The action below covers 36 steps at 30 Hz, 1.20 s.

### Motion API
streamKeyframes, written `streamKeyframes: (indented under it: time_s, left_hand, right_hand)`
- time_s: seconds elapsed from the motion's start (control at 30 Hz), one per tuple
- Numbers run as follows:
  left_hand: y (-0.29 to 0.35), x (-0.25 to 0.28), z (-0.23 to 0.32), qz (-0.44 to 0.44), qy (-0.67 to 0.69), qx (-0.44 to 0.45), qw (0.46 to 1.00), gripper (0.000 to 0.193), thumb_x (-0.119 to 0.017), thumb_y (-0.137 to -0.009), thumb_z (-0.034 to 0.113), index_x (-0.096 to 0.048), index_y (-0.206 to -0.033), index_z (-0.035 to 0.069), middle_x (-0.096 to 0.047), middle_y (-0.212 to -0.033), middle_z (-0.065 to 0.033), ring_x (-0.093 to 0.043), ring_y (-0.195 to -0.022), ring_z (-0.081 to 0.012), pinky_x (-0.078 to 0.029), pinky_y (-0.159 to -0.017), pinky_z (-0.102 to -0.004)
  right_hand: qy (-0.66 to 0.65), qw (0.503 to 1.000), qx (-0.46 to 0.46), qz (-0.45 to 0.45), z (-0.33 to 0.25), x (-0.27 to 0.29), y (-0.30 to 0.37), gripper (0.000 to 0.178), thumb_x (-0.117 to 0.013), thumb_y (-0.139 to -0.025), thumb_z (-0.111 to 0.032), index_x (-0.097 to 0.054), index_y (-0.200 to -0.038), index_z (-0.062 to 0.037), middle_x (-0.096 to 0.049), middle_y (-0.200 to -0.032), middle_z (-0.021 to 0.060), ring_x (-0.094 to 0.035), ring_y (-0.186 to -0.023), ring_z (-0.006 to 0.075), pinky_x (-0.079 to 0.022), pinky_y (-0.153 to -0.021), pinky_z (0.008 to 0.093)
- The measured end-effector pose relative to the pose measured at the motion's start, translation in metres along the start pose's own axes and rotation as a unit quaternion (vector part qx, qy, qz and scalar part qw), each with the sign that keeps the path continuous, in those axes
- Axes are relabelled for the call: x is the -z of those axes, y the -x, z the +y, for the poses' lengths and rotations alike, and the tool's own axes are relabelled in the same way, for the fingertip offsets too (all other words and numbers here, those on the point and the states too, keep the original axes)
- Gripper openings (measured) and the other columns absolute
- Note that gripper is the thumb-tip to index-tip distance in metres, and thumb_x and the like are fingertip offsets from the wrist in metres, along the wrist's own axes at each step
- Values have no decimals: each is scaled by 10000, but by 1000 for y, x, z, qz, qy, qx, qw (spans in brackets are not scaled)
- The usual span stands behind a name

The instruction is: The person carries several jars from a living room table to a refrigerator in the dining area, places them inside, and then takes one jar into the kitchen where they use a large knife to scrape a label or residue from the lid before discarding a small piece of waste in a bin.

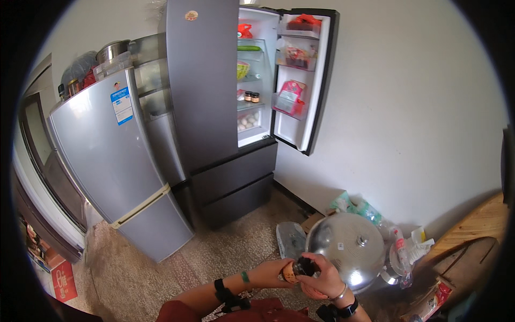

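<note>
Low in the middle of the view, my left hand (pixel 268 273) is wrapped round a small jar (pixel 290 272) with an orange label. My right hand (pixel 325 275) closes over the jar's dark lid (pixel 306 266), thumb and fingers on either side of it. The jar is tilted, its lid end toward my right hand. Part of its body is hidden behind my fingers. Whether the lid is loose cannot be seen.
Ahead, a dark grey fridge (pixel 204 80) has its right door (pixel 322 80) standing open; two small jars (pixel 251 97) sit on a shelf. A silver fridge (pixel 107 155) stands left. A large metal lid (pixel 346 249) and plastic bottles (pixel 367 211) lie right, near a wooden board (pixel 472 225).
</note>
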<state>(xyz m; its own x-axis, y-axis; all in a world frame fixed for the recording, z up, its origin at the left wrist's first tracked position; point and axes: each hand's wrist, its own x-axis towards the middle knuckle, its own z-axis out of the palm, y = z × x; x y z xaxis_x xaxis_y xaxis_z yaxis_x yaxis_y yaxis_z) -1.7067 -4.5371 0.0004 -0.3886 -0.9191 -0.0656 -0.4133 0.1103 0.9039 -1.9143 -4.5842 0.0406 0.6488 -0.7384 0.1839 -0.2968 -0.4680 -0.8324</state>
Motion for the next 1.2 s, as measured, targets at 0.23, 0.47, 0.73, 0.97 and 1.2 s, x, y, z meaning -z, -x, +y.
streamKeyframes:
  time_s: [0.23,0.47,0.73,0.97,1.2]
  left_hand:
    - [33,109,-27,118,139,-15,983,717,-760,-742,247,-380,-1302,9,-546,-1153,-115,-537,-1047,-188,-442,-893,-312]
    - [-5,219,-41,87,386,-103,913,661,-700,-786,210,-364,-1311,-10,-537,-1192,-82,-549,-1061,-184,-434,-929,-308]
    - [-65,327,-59,133,391,-123,902,682,-710,-775,326,-398,-1287,-1,-538,-1203,-124,-566,-1045,-214,-459,-883,-310]
    - [-122,398,-91,164,378,-126,902,634,-702,-790,102,-359,-1314,7,-492,-1229,-54,-478,-1136,-145,-398,-971,-307]
    - [-170,482,-108,196,93,-182,959,673,-705,-803,134,-315,-1335,1,-505,-1198,-69,-481,-1129,-144,-416,-953,-317]
  right_hand:
    - [-166,980,82,-70,-23,-48,-131,545,-758,-734,-116,-519,-1220,-51,-561,-1144,68,-547,-1041,143,-456,-873,271]
    - [-390,907,89,-131,-13,-56,-264,455,-612,-817,40,-492,-1249,-33,-589,-1122,75,-599,-842,99,-520,-703,246]
    - [-326,943,60,-16,21,-52,-400,317,-529,-912,-75,-484,-1224,-37,-554,-1137,86,-562,-988,136,-481,-816,271]
    - [-268,950,31,-158,-2,-65,-481,514,-645,-854,-290,-453,-1243,-14,-507,-1178,100,-481,-1098,172,-448,-882,305]
    - [-281,955,32,-91,-20,-57,-564,594,-736,-773,-327,-498,-1219,-17,-509,-1177,81,-494,-1060,155,-426,-898,306]
